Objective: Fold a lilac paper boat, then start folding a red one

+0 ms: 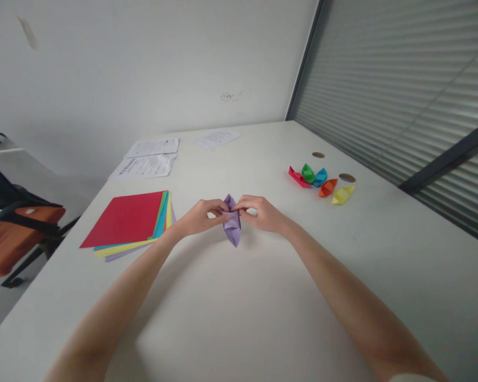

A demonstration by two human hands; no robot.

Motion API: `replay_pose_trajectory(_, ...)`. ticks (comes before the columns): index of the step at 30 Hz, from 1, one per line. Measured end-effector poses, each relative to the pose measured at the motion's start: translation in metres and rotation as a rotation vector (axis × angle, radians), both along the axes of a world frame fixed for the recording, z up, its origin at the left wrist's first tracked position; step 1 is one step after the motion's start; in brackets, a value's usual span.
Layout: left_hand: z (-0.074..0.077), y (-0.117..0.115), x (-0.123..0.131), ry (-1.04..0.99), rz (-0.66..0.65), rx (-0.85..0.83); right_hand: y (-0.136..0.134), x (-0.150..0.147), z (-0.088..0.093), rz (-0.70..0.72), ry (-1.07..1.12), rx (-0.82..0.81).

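A folded purple paper piece [232, 225] is held just above the white table [239, 318] at its middle. My left hand [201, 216] pinches its left upper edge. My right hand [261, 213] pinches the right upper edge, fingers closed on the paper. The lower point of the purple piece hangs free toward me.
A fanned stack of coloured paper sheets [129, 223], red on top, lies to the left. Several folded paper boats [321, 183] in red, green, blue, orange and yellow sit at the right. Printed sheets [149, 159] lie at the far side. An orange chair [11, 233] stands left of the table.
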State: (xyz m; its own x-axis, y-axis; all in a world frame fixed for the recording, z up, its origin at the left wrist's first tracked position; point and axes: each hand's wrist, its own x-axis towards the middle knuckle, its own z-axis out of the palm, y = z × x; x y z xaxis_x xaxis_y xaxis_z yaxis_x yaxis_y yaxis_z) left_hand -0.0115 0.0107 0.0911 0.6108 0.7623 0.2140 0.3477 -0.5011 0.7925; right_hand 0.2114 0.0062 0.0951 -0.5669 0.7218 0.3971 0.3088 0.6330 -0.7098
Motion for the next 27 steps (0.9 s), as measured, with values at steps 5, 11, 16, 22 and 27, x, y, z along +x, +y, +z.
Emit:
replay_pose_trajectory(5, -0.003, -0.001, 0.003, -0.034, -0.020, 0.050, 0.000, 0.000, -0.003, 0.009, -0.046, -0.008)
replay_pose_trajectory(11, -0.009, 0.001, 0.005, -0.047, -0.055, 0.012, 0.001, 0.000, -0.004, 0.034, -0.030, -0.022)
replay_pose_trajectory(16, -0.011, 0.002, 0.004, -0.017, -0.036, -0.007, 0.003, 0.000, -0.007, 0.031, -0.098, 0.010)
replay_pose_trajectory(22, -0.016, 0.006, 0.009, -0.114, 0.156, -0.083, 0.004, 0.000, -0.011, -0.012, 0.053, -0.163)
replay_pose_trajectory(27, -0.020, 0.009, 0.015, -0.332, 0.370, -0.164, 0.007, -0.004, -0.014, -0.106, 0.230, -0.324)
